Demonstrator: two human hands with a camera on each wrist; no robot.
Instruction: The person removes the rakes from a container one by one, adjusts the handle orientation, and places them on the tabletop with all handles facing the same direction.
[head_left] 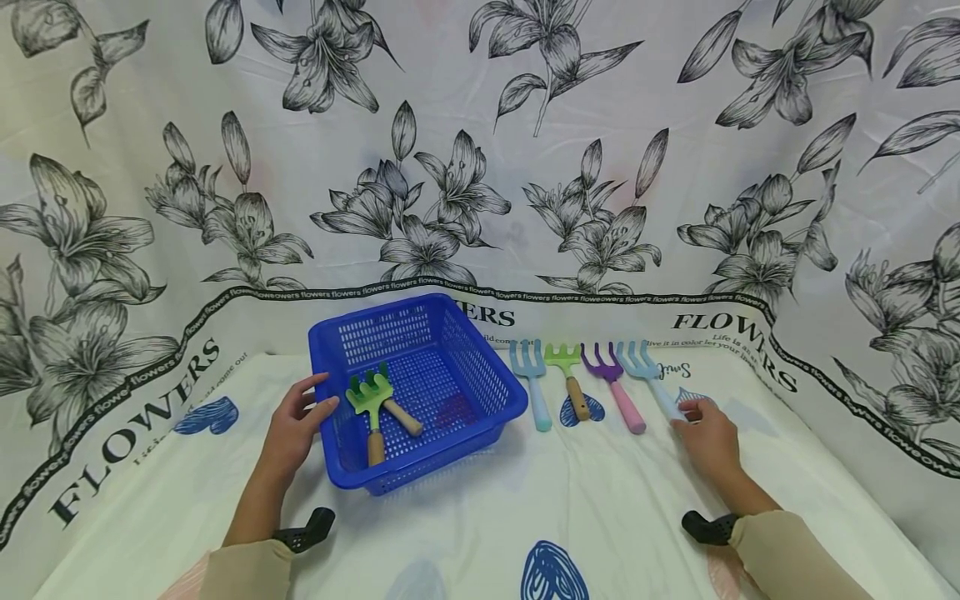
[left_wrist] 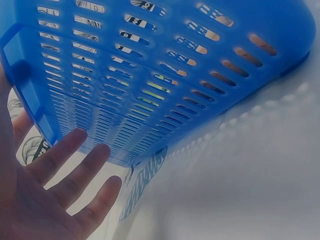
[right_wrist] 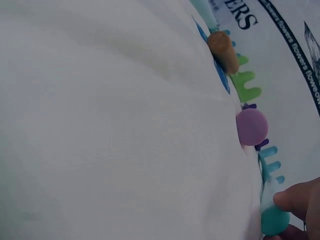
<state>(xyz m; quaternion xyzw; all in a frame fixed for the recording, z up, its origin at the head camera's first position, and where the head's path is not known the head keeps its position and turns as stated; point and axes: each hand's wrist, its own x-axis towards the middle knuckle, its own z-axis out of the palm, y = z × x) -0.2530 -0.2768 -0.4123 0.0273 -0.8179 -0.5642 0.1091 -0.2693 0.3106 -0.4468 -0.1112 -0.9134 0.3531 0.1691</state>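
Observation:
At the left rim of a blue perforated basket [head_left: 442,446], my left hand [head_left: 296,417] touches the edge, its fingers extended and spread; in the left wrist view several fingers [left_wrist: 82,172] stand apart from the wall. Two green toy garden rakes with wooden handles, a front one [head_left: 375,417] and a rear one [head_left: 401,412], lie inside. My right hand [head_left: 705,437] pinches the handle end of a light blue toy rake [head_left: 660,392] on the cloth. In the right wrist view its teal handle end [right_wrist: 275,221] sits between thumb and fingers.
Left of that rake, a purple rake with pink handle [head_left: 624,400], a green rake with wooden handle [head_left: 576,392] and another blue rake [head_left: 537,392] lie in a row. The table has a white printed cloth [head_left: 450,542]. A floral curtain [head_left: 517,225] hangs behind.

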